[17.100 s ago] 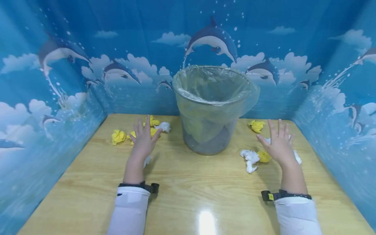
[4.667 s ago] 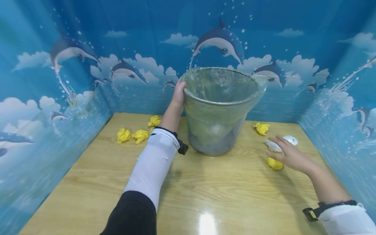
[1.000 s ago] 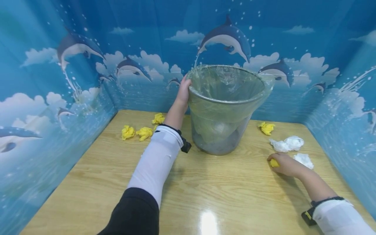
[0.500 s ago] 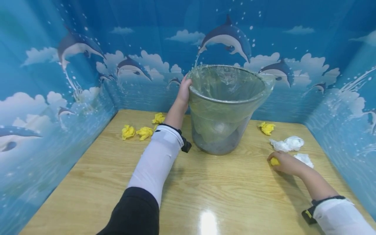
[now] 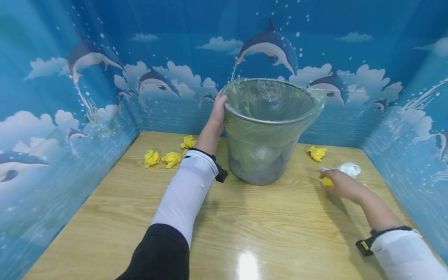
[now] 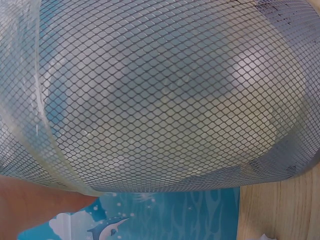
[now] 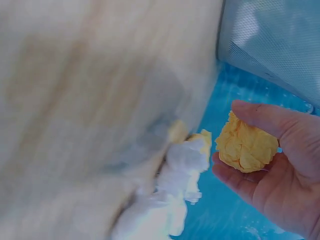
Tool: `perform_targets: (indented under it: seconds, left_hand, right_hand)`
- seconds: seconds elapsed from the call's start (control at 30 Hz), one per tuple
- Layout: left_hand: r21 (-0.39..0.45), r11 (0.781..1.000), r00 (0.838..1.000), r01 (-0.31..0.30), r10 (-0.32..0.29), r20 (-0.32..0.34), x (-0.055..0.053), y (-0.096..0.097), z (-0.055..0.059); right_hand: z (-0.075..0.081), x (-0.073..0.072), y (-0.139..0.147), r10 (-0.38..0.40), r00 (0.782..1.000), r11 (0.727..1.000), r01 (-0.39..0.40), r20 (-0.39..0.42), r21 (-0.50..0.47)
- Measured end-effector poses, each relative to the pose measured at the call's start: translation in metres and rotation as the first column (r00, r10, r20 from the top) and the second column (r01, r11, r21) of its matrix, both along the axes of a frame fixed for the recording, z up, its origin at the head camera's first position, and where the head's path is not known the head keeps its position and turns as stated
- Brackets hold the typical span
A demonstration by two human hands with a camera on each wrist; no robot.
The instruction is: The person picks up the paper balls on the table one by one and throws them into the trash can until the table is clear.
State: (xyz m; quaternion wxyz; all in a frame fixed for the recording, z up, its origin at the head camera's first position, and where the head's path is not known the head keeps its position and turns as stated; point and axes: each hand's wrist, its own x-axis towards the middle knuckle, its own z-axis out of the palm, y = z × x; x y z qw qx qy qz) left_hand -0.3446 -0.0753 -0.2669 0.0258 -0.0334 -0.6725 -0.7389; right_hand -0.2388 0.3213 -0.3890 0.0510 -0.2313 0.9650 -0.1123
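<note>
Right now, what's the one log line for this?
left hand: holds mesh wastebasket | right hand: grips crumpled yellow paper ball, outside wastebasket | wooden table: more yellow balls

A booth-like place: dolphin-print curtains (image 5: pixel 189 23) wall a wood-grain table (image 5: pixel 280 221) on three sides.

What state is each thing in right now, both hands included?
Bin: upright on the table, open at the top.
Liner: spread open inside the bin, draped over its edge.
Left hand: grips the bin near its top.
Right hand: holds a yellow paper ball.
Held yellow paper ball: crumpled.
Far-right yellow paper ball: crumpled, on the table.
Left-side yellow paper balls: crumpled, on the table.
White paper: crumpled, partly hidden by the right hand.
</note>
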Motion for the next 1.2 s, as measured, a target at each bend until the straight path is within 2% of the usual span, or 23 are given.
perform_targets:
  seconds: [0.23, 0.47, 0.7, 1.2]
  left_hand:
    - [-0.001, 1.000, 1.000, -0.002, 0.002, 0.002, 0.002, -0.001, 0.001]
    - [-0.002, 1.000, 1.000, -0.002, 0.002, -0.001, 0.002, 0.000, 0.000]
    - [0.005, 1.000, 1.000, -0.004, 0.004, -0.009, 0.002, 0.000, 0.000]
    - [0.002, 1.000, 1.000, 0.001, -0.001, -0.001, 0.001, 0.001, 0.000]
  right_hand:
    - [0.027, -0.010, -0.005, 0.005, 1.000, 1.000, -0.005, -0.024, 0.023]
    - [0.058, -0.019, -0.009, -0.029, 1.000, 0.999, 0.029, 0.004, 0.022]
    - [0.093, -0.024, -0.014, -0.073, 0.997, 0.995, 0.075, -0.039, 0.069]
    - [0.168, -0.034, -0.031, -0.125, 0.984, 0.986, 0.138, -0.127, 0.097]
